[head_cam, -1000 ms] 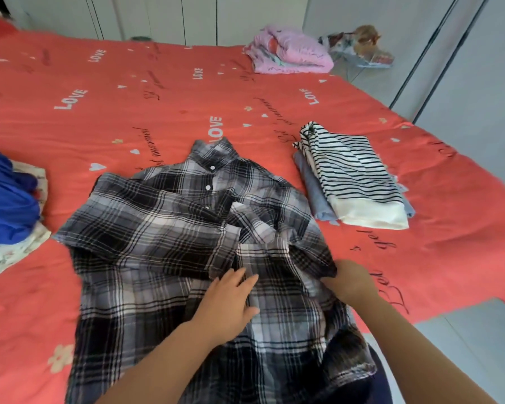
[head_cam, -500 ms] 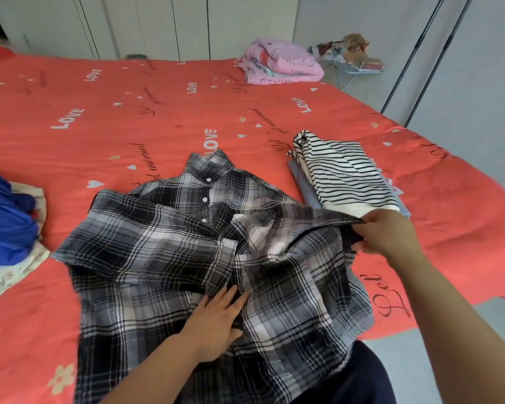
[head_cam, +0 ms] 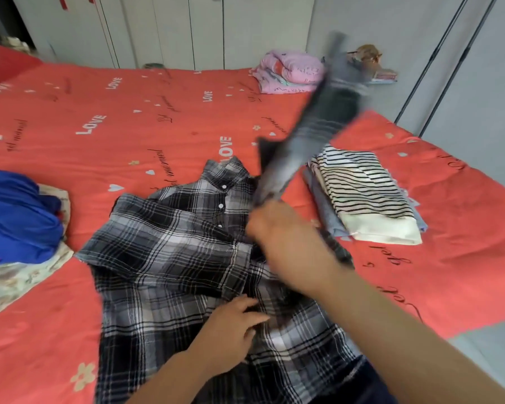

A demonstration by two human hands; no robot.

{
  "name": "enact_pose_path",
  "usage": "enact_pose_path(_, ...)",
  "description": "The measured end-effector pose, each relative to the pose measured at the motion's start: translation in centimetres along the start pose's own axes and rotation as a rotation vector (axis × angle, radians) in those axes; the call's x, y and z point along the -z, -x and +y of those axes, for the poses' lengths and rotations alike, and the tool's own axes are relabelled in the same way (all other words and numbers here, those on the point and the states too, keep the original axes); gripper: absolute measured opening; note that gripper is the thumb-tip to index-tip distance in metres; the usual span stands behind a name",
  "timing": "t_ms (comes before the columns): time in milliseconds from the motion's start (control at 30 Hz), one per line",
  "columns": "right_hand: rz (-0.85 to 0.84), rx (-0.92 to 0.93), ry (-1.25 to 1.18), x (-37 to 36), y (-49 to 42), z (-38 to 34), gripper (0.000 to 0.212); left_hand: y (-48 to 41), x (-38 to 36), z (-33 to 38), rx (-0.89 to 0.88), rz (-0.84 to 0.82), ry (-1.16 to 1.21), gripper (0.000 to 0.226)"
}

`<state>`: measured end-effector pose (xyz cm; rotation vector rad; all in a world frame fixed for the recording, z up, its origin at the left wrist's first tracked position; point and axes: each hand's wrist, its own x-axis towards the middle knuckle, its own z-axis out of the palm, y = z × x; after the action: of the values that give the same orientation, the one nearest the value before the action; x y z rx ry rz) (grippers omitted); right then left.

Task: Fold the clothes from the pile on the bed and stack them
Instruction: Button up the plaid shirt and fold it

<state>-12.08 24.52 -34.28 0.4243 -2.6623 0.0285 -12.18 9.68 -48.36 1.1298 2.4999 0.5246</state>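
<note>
Red bedspread (head_cam: 129,118) printed with LOVE, grey cupboard doors (head_cam: 164,30) behind. Mid-bed, plaid shirt (head_cam: 169,252) spread flat, collar pointing away. Left hand (head_cam: 231,333) pressed on its lower front, fingers (head_cam: 244,301) nearly straight and slightly apart. Right hand (head_cam: 277,228) clenched round a sleeve (head_cam: 312,126), held high and blurred above the folded striped stack (head_cam: 368,199) at right. At left edge, blue heap (head_cam: 18,217); far side, pink bundle (head_cam: 289,72).

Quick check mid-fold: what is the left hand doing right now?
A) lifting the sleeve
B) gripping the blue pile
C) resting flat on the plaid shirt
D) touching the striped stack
C: the left hand lies with its fingers spread on the plaid shirt, while the right hand holds the raised sleeve.
</note>
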Motion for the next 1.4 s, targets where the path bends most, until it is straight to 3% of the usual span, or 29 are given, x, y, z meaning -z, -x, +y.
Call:
enact_pose_path(67, -0.317, 0.228, -0.015, -3.4, 2.6, -2.8, 0.023, 1.6, 0.3, -0.3, -0.097, 0.158, 0.015, 0.038)
enact_pose_path(133, -0.605, 0.224, -0.091, -6.2, 5.0, -3.9, 0.025, 3.5, 0.8, -0.3, -0.154, 0.187, 0.095, 0.038)
enact_pose_path(233, -0.667, 0.138, -0.182, -8.0, 6.9, -4.0, 0.023, 5.9, 0.8, -1.0, -0.161, 0.218, 0.181, 0.036)
enact_pose_path(300, -0.661, 0.037, -0.233, -8.4, 7.2, -3.0, 0.035, 6.7, 1.1, -1.2, -0.09, 0.237, 0.216, 0.031)
enact_pose_path(467, -0.365, -0.307, -0.212, -8.9, 6.7, 1.5, 0.038, 5.5, 3.7, -2.8, 0.054, 0.557, 0.189, 0.023)
enact_pose_path(533, -0.3, -0.375, -0.163, -9.2, 6.2, 2.6, 0.041, 3.7, 5.3, -4.1, 0.146, 0.59, 0.149, 0.025)
enact_pose_path(667, -0.41, -0.298, -0.071, -10.2, 4.6, 3.1, 0.057, -0.7, 7.7, -6.7, 0.279, 0.458, 0.097, 0.036)
enact_pose_path(767, -0.407, -0.223, 0.0, -10.0, 3.6, 2.9, 0.047, -4.4, 8.8, -7.9, 0.329, 0.354, 0.034, 0.046)
enact_pose_path(867, -0.167, -0.222, -0.077, -10.3, 3.9, 4.0, 0.028, -8.0, 9.6, -8.8, 0.383, 0.288, -0.063, 0.054)
enact_pose_path(1000, 0.045, -0.427, -0.264, -10.3, 3.8, 6.2, 0.027, -12.4, 10.3, -9.4, 0.537, 0.162, -0.176, 0.061)
enact_pose_path(1067, 0.082, -0.494, -0.281, -10.2, 3.5, 7.2, 0.028, -14.3, 10.7, -9.2, 0.606, 0.14, -0.096, 0.057)
enact_pose_path(1167, 0.151, -0.6, -0.287, -10.1, 3.2, 8.9, 0.027, -17.2, 12.1, -8.4, 0.606, 0.327, 0.268, 0.043)
enact_pose_path(1300, 0.246, -0.773, -0.278, -10.0, 3.4, 11.9, 0.025, -22.1, 15.0, -5.9, 0.391, 0.608, 0.645, 0.028)
enact_pose_path(1400, 0.271, -0.91, -0.228, -10.2, 3.7, 14.3, 0.025, -26.2, 16.2, -3.3, 0.249, 0.646, 0.744, 0.022)
